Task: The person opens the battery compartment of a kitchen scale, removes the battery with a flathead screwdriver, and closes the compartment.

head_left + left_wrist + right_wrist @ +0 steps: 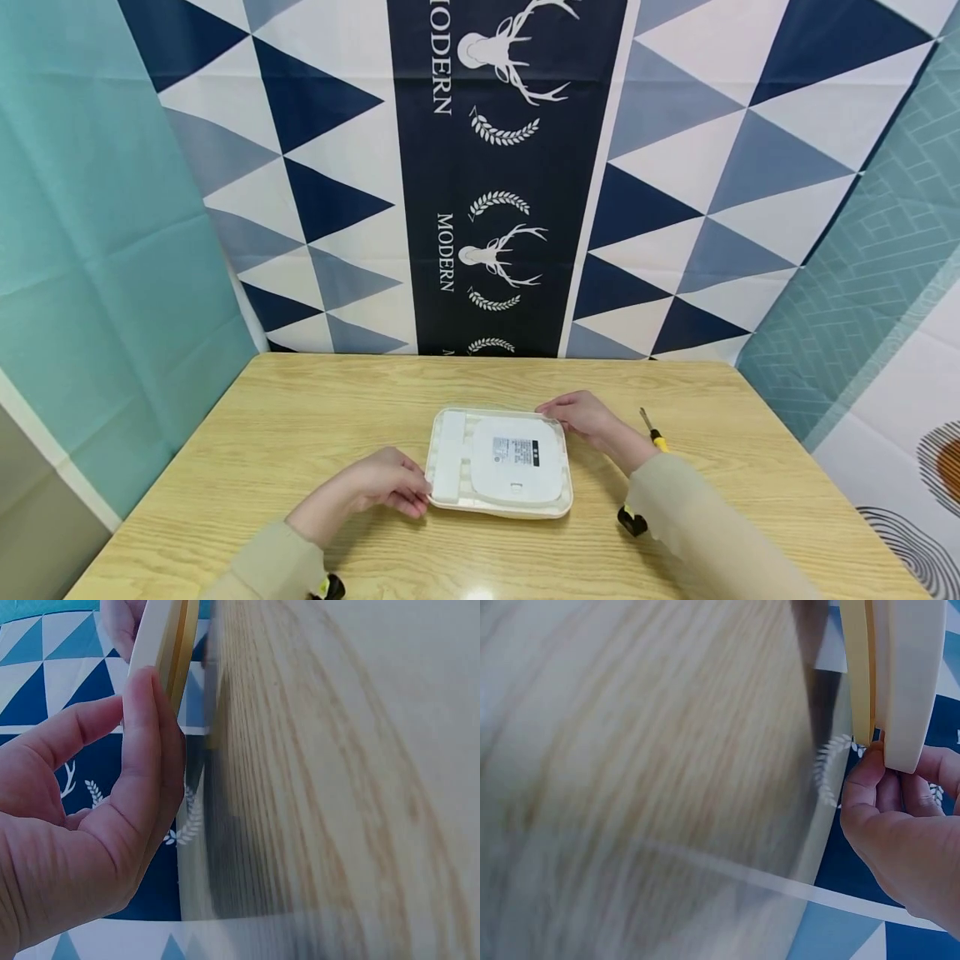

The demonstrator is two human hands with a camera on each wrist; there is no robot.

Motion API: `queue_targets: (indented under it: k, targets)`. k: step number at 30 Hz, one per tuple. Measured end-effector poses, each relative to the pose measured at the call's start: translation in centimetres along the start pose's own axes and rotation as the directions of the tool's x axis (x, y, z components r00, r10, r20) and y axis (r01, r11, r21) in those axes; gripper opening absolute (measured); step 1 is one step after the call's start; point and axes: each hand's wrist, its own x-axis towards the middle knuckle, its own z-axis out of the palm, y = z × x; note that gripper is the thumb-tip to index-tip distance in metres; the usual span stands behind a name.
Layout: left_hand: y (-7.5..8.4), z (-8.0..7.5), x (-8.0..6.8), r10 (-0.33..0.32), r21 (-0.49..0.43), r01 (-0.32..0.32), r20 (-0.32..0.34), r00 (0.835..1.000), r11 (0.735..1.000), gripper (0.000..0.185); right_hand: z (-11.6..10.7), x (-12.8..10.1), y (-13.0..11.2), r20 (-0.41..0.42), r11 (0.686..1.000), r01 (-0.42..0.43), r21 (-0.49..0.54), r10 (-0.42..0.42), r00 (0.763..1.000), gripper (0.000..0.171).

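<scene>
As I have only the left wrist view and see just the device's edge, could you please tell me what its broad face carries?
Observer: In the head view, the device carries a printed label with a black band.
Operator: Thank you; where is the right hand holding it?
Observer: By its far right corner.
Operator: And is any tool nearby?
Observer: Yes, a screwdriver lies on the table, right of the device, its handle partly hidden by the right sleeve.
</scene>
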Motion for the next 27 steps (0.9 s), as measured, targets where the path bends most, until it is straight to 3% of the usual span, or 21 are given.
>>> queue_targets:
  k: [5,14,22,27]
  targets:
    - [-0.1,0.0,0.3,-0.012,0.012,0.011,0.003,1.000,1.000,0.010,0.2,0.8,0.4,-0.025,1.000,-0.017,-0.008,0.017,1.000,0.024]
    - [-0.3,-0.2,0.7,-0.022,0.018,0.022,0.002,1.000,1.000,0.011,0.6,1.5,1.0,-0.063,0.990,-0.043,-0.135,0.034,0.997,0.022]
    - [0.3,-0.5,0.7,-0.042,0.054,0.042,0.001,0.999,0.998,0.013,0.4,1.3,0.9,-0.026,0.993,-0.021,-0.113,0.019,1.000,0.024]
    - [1.0,-0.7,1.1,-0.027,0.109,0.031,-0.039,0.999,0.994,0.017,0.1,0.6,0.7,-0.008,0.995,-0.024,-0.094,0.024,1.000,0.026]
